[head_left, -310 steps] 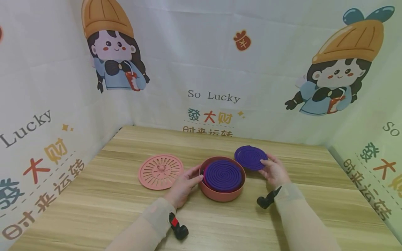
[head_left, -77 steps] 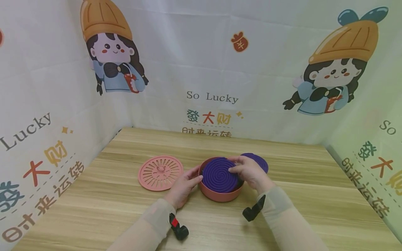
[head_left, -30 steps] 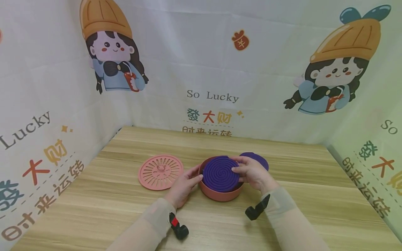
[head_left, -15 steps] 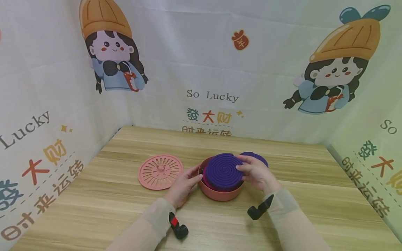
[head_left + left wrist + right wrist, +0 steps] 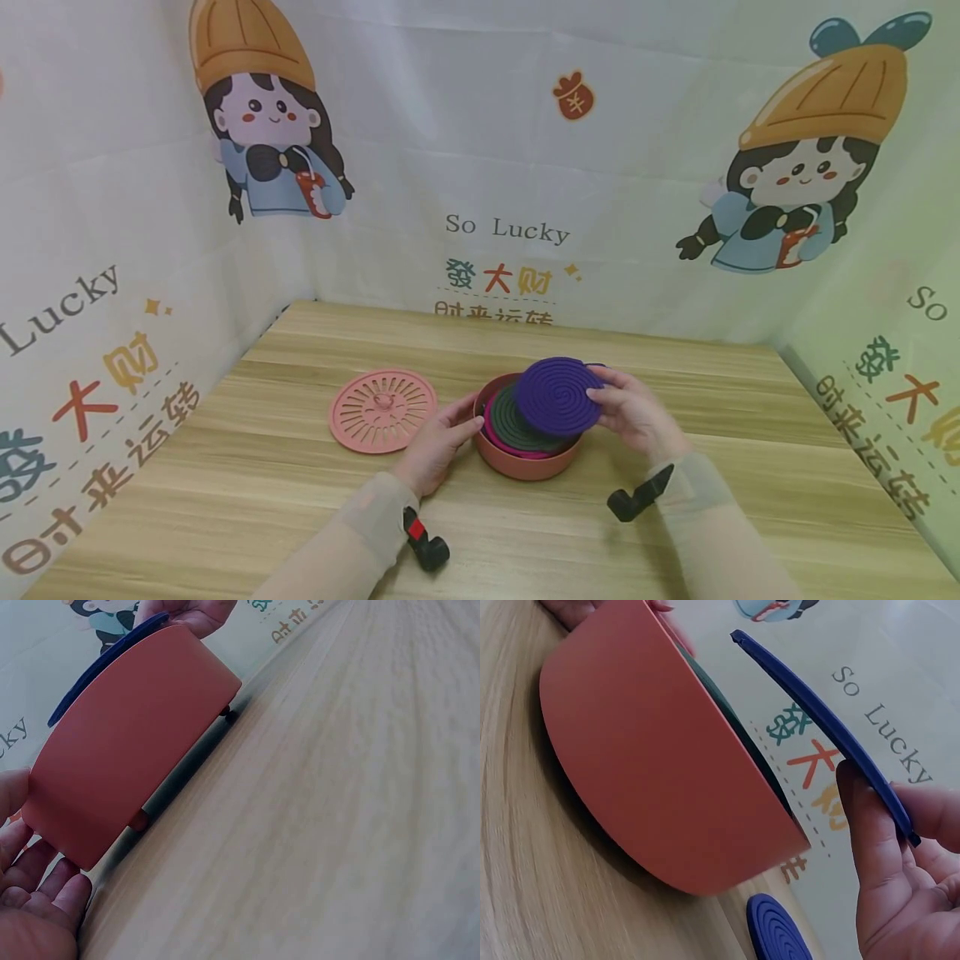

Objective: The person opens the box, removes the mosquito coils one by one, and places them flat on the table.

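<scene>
Between thumb and fingers, my right hand pinches a purple mosquito coil by its right edge. The coil is tilted above the right part of a round pink mosquito coil box. A green coil shows inside the box, over a magenta one. My left hand grips the left side of the box, thumb at the rim. In the left wrist view, short feet hold the box off the table. Another purple coil lies on the table, mostly hidden in the head view.
The slotted pink lid, with a small knob at its centre, lies left of the box on the wooden table. Printed cloth hangs behind the table and along both sides.
My right hand has lifted the purple coil off the stack and moved it right, uncovering the green coil. Earlier it set another purple coil on the table. The left hand stays put.
</scene>
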`<state>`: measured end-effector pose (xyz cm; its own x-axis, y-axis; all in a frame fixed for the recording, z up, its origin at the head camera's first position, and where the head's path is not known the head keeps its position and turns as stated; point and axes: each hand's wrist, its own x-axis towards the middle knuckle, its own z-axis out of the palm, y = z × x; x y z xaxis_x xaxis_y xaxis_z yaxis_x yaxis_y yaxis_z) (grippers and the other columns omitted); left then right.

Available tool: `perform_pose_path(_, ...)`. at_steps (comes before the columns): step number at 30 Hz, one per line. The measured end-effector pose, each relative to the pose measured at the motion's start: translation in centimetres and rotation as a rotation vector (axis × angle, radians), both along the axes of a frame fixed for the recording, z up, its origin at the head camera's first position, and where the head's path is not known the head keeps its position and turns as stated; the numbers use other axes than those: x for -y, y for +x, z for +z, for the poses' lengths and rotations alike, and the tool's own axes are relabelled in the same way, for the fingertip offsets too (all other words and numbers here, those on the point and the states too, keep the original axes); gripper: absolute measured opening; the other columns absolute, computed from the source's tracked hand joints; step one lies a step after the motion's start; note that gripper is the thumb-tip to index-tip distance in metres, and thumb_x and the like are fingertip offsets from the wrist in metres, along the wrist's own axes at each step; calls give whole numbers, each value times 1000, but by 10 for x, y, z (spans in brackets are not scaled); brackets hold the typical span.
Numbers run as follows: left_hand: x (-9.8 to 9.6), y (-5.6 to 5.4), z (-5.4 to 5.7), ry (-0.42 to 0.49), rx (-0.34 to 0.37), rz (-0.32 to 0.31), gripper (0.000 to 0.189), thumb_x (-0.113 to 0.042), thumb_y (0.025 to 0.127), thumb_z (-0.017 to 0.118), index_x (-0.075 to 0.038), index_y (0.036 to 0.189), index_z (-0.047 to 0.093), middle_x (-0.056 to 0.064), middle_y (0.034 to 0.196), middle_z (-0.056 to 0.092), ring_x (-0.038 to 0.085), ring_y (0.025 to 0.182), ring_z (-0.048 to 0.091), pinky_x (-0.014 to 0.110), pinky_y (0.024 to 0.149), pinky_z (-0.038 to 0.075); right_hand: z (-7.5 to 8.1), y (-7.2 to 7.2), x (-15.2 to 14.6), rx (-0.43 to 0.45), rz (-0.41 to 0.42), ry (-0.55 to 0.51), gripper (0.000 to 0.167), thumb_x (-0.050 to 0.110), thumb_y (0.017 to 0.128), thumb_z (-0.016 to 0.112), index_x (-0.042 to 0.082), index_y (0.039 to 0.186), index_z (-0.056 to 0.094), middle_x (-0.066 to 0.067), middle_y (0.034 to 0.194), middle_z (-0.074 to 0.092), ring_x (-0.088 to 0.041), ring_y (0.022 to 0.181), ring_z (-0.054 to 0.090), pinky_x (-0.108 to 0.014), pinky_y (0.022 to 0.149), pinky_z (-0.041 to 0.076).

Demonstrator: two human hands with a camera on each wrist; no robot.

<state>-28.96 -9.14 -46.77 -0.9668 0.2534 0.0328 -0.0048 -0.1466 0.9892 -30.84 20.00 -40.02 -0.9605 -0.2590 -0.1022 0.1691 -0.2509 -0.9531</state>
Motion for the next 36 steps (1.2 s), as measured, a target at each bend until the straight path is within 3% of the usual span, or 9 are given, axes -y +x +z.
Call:
perform_pose_path(29, 1, 1, 1, -1, 1, -9, 51, -15, 97, 57, -7, 145, 42, 12, 147, 43, 26, 139, 31, 48, 115, 19, -4, 5, -71, 90, -207, -219, 28, -7, 96, 46, 17, 102, 60, 1, 88, 69, -11, 76, 67, -22, 68, 56)
perform_pose_path(36, 0, 1, 2, -8, -4, -4, 51, -14, 97, 58, -8, 145, 43, 11, 146, 44, 26, 139, 31, 49, 115, 19, -8, 4, -80, 159, -282, -260, 34, -7, 96, 48, 15, 122, 46, 3, 88, 67, -10, 78, 66, -21, 72, 55)
